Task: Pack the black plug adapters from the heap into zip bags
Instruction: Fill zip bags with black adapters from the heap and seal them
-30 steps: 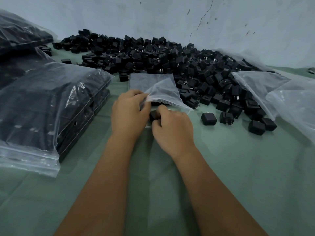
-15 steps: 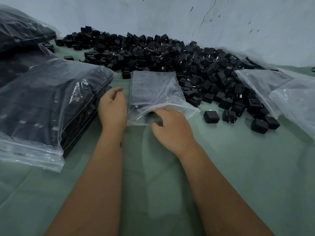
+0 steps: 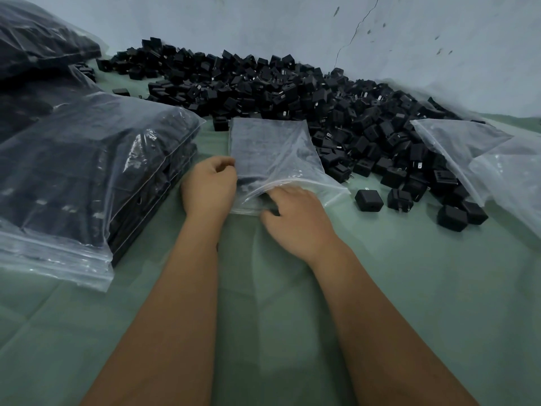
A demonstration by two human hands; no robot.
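Observation:
A clear zip bag (image 3: 272, 148) lies flat on the green cloth in front of the heap of black plug adapters (image 3: 292, 92), with its mouth towards me. My left hand (image 3: 209, 187) is at the bag's left edge, its curled fingers pinching the plastic. The fingers of my right hand (image 3: 295, 215) reach into the bag's mouth under the top film. They hold a black plug adapter (image 3: 273, 212) that shows dark between thumb and fingers. The fingertips are hidden by the film.
Filled bags of adapters (image 3: 87, 171) are stacked at the left, with more (image 3: 38, 45) behind them. Empty clear bags (image 3: 483, 153) lie at the right, over the heap's edge. Loose adapters (image 3: 369, 200) sit right of the bag. A wall (image 3: 292, 24) stands behind the heap.
My right hand carried an adapter into the bag's mouth. My left hand let go of the top film, drew back to the left, then came back to the bag's left edge.

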